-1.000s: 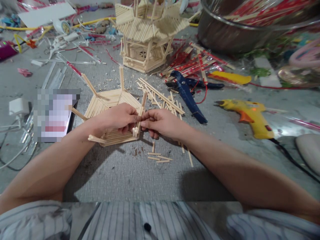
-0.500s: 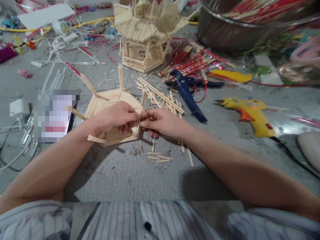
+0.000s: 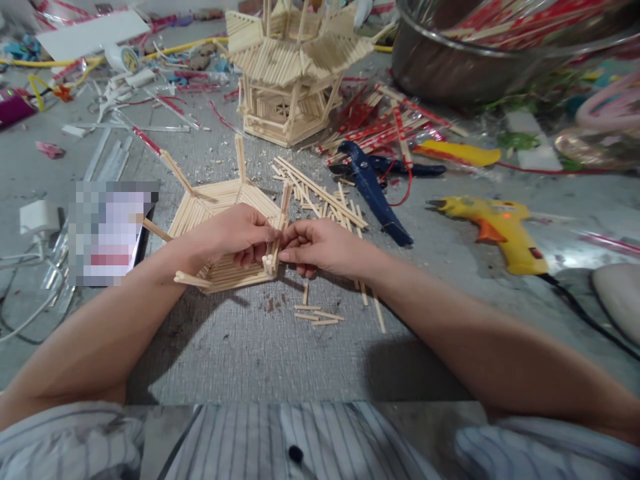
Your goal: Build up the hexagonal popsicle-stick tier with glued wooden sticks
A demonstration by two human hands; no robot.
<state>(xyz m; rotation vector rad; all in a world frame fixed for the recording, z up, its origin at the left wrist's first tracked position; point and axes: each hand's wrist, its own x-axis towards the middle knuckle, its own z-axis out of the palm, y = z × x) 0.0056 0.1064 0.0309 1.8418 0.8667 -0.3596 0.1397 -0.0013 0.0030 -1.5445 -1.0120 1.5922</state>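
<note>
A hexagonal roof piece made of pale wooden sticks (image 3: 215,207) lies on the grey mat in front of me, with ribs sticking out at its corners. My left hand (image 3: 233,237) rests on its near side, fingers curled and pinching one corner rib. My right hand (image 3: 320,247) meets it from the right, thumb and forefinger pinched on the same short stick at that corner. A heap of loose sticks (image 3: 320,193) lies just behind my right hand, and a few cut stubs (image 3: 317,313) lie below it.
A finished stick pavilion (image 3: 290,73) stands at the back. Blue cutters (image 3: 373,187) and a yellow glue gun (image 3: 497,230) with its black cord lie to the right. A metal bowl (image 3: 450,67) holds red-wrapped sticks. A phone (image 3: 110,230) and white charger (image 3: 37,217) lie left.
</note>
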